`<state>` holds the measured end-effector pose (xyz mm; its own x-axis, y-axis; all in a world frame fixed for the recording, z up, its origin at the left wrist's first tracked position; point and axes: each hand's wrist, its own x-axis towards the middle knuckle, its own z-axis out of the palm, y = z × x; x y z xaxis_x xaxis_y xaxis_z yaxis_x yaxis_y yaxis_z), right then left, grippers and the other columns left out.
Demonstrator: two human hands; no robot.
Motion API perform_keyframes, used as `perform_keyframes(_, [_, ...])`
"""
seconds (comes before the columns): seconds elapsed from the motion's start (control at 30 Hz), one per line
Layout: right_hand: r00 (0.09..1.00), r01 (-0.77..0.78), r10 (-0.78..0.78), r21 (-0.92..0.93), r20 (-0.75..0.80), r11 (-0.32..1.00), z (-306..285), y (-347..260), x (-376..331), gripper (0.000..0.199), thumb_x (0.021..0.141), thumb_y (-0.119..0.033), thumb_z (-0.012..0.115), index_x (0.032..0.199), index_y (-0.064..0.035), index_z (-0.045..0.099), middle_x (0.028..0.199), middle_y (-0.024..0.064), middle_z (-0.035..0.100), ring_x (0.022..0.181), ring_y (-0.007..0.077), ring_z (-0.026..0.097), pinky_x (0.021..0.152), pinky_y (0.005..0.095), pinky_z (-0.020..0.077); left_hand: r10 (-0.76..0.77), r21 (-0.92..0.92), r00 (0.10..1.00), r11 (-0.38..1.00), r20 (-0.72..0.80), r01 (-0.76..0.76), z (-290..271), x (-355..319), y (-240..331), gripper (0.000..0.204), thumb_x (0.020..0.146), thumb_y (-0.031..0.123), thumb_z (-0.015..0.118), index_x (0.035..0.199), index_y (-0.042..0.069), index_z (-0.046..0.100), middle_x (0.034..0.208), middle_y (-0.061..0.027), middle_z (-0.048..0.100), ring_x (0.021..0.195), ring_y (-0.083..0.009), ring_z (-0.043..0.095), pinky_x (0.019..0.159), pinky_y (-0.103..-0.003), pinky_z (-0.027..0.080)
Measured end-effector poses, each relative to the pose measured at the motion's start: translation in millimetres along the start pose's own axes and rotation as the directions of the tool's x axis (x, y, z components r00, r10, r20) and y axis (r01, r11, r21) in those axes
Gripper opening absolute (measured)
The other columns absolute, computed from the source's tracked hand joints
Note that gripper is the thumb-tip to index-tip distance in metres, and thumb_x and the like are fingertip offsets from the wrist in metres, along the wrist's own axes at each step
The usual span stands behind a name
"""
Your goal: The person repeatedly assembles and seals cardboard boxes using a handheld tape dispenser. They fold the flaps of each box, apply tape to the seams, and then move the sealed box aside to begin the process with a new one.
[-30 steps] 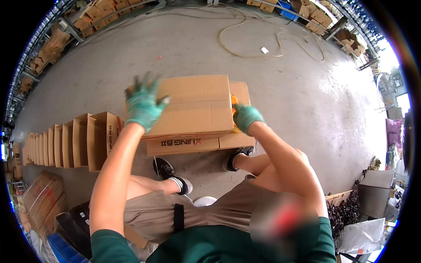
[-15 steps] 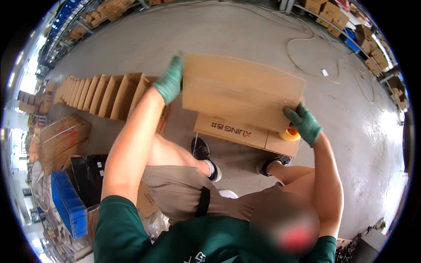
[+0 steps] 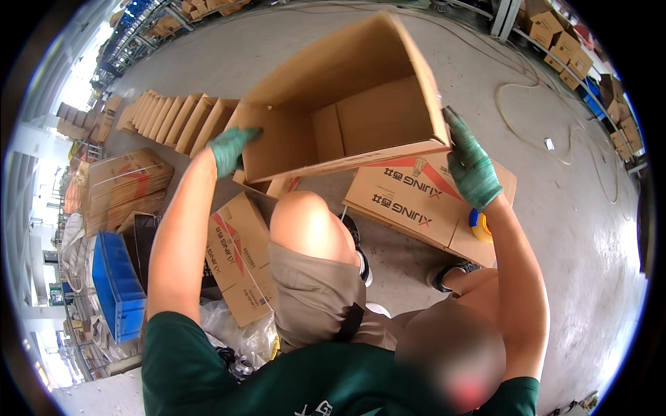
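Note:
Up in front of me I hold an open cardboard box (image 3: 378,114), tilted so that its hollow inside faces me. My left hand (image 3: 234,149), in a green glove, is closed on the box's left wall with fingertips inside the opening. My right hand (image 3: 474,166), gloved alike, presses the outside of the right end with its fingers fairly straight. Below the box lie flat printed cartons (image 3: 409,197) on the floor. A roll of tape (image 3: 480,227), yellow with a blue part, rests on them near my right wrist.
A row of open cardboard boxes (image 3: 184,121) stretches away at left. Strapped flat cartons (image 3: 128,191), a blue crate (image 3: 118,291), another printed carton (image 3: 239,260) and clear plastic (image 3: 243,333) lie on my left. A hose (image 3: 503,114) curves over the floor (image 3: 298,52); shelves with boxes (image 3: 565,48) stand far right.
The box has turned from showing a flat outer side to showing its open inside, and has risen. My left hand has moved down and left; the flat cartons are more exposed.

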<state>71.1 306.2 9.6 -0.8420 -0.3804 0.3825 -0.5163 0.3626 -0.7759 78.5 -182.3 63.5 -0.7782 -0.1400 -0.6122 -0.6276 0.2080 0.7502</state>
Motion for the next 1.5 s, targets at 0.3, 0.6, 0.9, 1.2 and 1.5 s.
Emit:
perform_keyframes(0.3, [0.94,-0.321,0.309,0.072,0.143,0.944,-1,-7,-4,0.071,0.092,0.007,0.053,0.156,-0.0175,0.036,0.154,0.008,0.047,0.138,0.0286,0.048,0.111,0.0405,0.0438,-0.366,-0.505,0.929,0.811,-0.045,0.295,14,31,-186,0.042,0.1,0.027,0.056,0.13,-0.003,0.056,0.13,-0.0212,0.064,0.115,-0.036,0.064,0.101,-0.047,0.053])
perform_keyframes(0.6, [0.887,-0.264,0.347,-0.281,0.305,0.923,-8,-1,-32,0.048,0.092,-0.004,0.06,0.14,-0.009,0.055,0.138,0.0188,0.059,0.125,0.0375,0.058,0.104,0.039,0.0474,-0.32,-0.686,0.868,0.727,-0.38,-0.032,83,101,-318,0.044,0.099,0.026,0.059,0.138,0.009,0.048,0.132,-0.015,0.058,0.12,-0.0358,0.06,0.089,-0.056,0.056])
perform_keyframes(0.9, [0.824,-0.24,0.377,-0.343,0.424,0.908,1,-3,-33,0.042,0.091,-0.007,0.059,0.134,-0.0058,0.058,0.132,0.0175,0.062,0.121,0.0383,0.058,0.101,0.0393,0.046,0.266,0.858,0.943,0.416,0.2,-0.3,126,94,-231,0.049,0.095,0.037,0.059,0.14,0.018,0.054,0.144,-0.0156,0.054,0.131,-0.037,0.053,0.109,-0.043,0.044])
perform_keyframes(1.2, [0.745,-0.403,0.533,-0.367,0.401,0.838,-2,15,-42,0.044,0.087,-0.004,0.063,0.131,-0.0037,0.06,0.131,0.0184,0.062,0.123,0.037,0.058,0.106,0.0396,0.0451,-0.083,0.757,0.99,0.638,-0.111,0.139,102,114,-195,0.048,0.099,0.042,0.051,0.145,0.033,0.051,0.143,-0.0095,0.057,0.127,-0.0325,0.058,0.106,-0.046,0.047])
perform_keyframes(1.5, [0.732,-0.45,0.587,-0.401,0.345,0.798,-11,16,-36,0.046,0.086,0.0,0.061,0.132,-0.0027,0.06,0.13,0.0194,0.063,0.116,0.0364,0.061,0.099,0.039,0.0489,-0.111,0.697,0.952,0.658,-0.285,0.285,6,214,-216,0.049,0.099,0.046,0.045,0.145,0.032,0.051,0.147,-0.0058,0.054,0.134,-0.0355,0.051,0.113,-0.045,0.041])
